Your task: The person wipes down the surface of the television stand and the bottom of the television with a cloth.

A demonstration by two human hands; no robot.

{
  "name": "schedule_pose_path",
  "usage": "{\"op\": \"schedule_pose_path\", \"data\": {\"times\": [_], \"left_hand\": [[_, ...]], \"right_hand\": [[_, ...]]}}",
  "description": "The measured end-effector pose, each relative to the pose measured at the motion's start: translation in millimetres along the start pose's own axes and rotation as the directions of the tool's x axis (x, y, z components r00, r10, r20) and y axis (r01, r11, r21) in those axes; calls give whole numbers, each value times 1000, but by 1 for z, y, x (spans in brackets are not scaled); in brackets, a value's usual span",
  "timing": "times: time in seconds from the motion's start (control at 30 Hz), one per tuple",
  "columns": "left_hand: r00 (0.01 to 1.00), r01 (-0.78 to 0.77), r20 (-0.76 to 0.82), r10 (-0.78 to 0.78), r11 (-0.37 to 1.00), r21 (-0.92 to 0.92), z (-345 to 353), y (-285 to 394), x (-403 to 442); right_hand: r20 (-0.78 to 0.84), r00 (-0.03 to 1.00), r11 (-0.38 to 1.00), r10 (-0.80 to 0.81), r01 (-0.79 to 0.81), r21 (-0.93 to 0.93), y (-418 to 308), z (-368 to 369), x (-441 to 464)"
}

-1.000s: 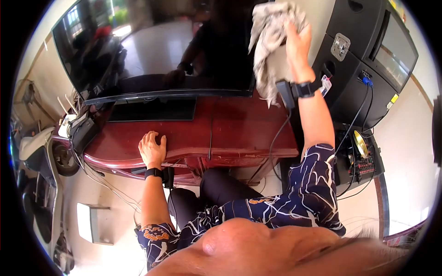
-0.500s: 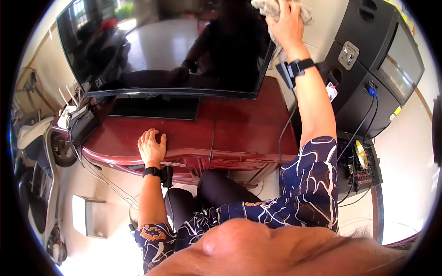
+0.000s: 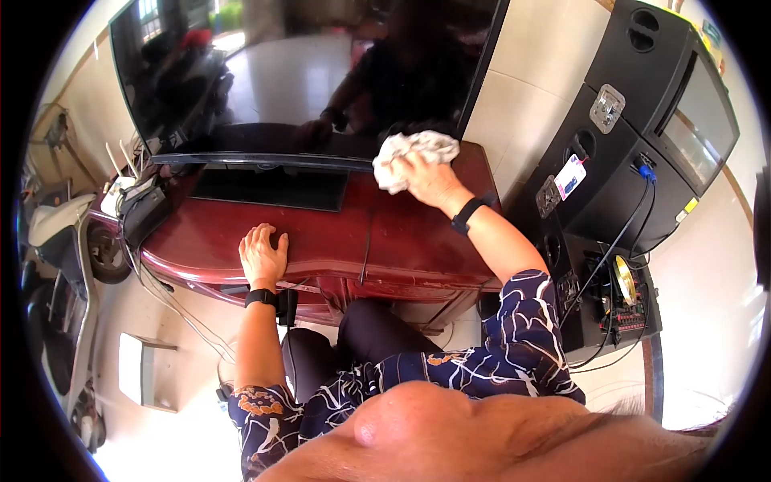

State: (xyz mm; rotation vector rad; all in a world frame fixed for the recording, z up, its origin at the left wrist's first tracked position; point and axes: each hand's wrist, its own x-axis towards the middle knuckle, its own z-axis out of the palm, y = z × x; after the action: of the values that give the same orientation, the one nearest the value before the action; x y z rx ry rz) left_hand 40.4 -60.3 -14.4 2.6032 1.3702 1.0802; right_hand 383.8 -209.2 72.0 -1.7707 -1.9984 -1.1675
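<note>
My right hand (image 3: pixel 432 183) grips a crumpled whitish cloth (image 3: pixel 395 163) at the lower right corner of a large black television (image 3: pixel 289 80). The cloth covers part of the screen's bottom edge there. Resting on the front of a dark red wooden cabinet (image 3: pixel 418 229), my left hand (image 3: pixel 263 252) lies with its fingers spread and slightly bent, holding nothing. The television's flat black base (image 3: pixel 269 190) sits on the cabinet top behind my left hand. Both wrists wear black bands.
Tall black speakers (image 3: pixel 634 120) stand at the right, with cables and a blue plug (image 3: pixel 647 172). A white router (image 3: pixel 120 195) and wires are at the cabinet's left end. A scooter (image 3: pixel 64 257) and a small white stool (image 3: pixel 147 371) are on the left. A thin cable crosses the cabinet.
My right hand has brought the cloth down and left, from beside the television's upper right edge to its lower right corner. My left hand stays in place.
</note>
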Motion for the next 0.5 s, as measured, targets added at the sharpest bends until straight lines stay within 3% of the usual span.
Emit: {"op": "schedule_pose_path", "data": {"times": [0.07,0.2,0.23,0.27,0.37,0.4,0.5], "left_hand": [[997,38,64,-38,999,-9,-2,0,1],[998,33,50,-33,999,-8,-3,2,0],[999,29,40,-29,1000,-9,-1,0,0],[999,34,43,-34,999,-9,-1,-1,0],[999,28,45,-27,999,-17,0,-2,1],[998,46,44,-45,999,-19,1,-2,1],[999,25,25,-25,999,-27,1,-4,0]], "right_hand": [[105,991,995,-85,89,-35,-10,0,1],[184,983,995,-3,-16,103,-8,-2,14],[20,991,990,-130,129,55,-1,-1,18],[-41,983,980,-179,181,79,4,-1,21],[-98,970,962,-224,235,135,18,1,26],[-153,944,953,-292,301,37,21,-12,35],[-50,976,977,-211,211,1,27,-28,48]]}}
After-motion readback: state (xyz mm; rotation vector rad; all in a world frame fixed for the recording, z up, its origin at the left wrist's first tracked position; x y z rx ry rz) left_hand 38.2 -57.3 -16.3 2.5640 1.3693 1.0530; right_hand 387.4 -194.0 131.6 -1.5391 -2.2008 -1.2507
